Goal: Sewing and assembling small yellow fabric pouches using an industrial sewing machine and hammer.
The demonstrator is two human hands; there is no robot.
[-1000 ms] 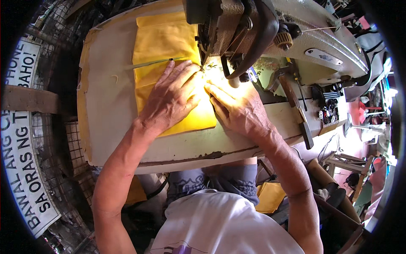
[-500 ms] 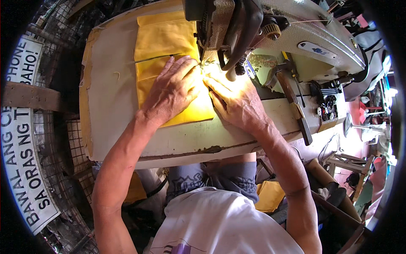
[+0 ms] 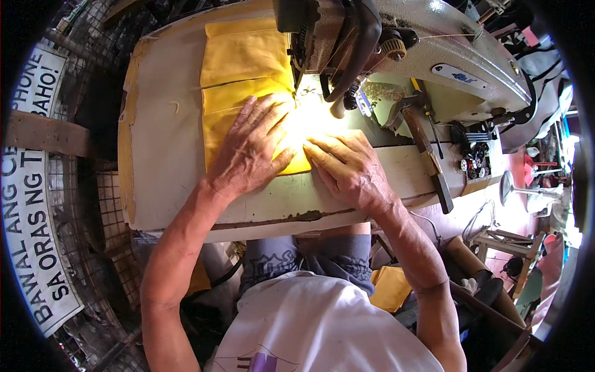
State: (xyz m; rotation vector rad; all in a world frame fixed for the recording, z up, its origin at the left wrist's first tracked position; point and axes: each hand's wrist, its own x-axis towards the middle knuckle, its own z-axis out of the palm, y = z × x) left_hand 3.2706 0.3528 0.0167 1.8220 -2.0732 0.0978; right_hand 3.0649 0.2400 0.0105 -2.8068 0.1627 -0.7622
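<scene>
Two joined yellow fabric pieces [image 3: 245,54] lie flat on the sewing machine's table, their right edge by the needle and presser foot of the sewing machine [image 3: 299,68]. My left hand [image 3: 251,142] rests on the nearer piece, fingers stretched out and thumb apart, pressing it down. At the right edge of that piece, below the needle, my right hand [image 3: 350,164] has its fingers together and its fingertips pinching the border. Strong lamp glare washes out the cloth between the hands, so the exact contact there is hard to see.
Right of the machine's needle lie a hammer [image 3: 427,149] and a slim screwdriver [image 3: 434,124]. Small bobbins and metal parts [image 3: 476,161] sit at the table's right end. Below, more yellow pieces [image 3: 390,288] lie beside my lap. A wire grille with a sign [image 3: 43,248] stands left.
My right hand has drawn back toward me along the fabric's edge, away from the needle. The fabric has shifted slightly away from me, and my left hand stays on it.
</scene>
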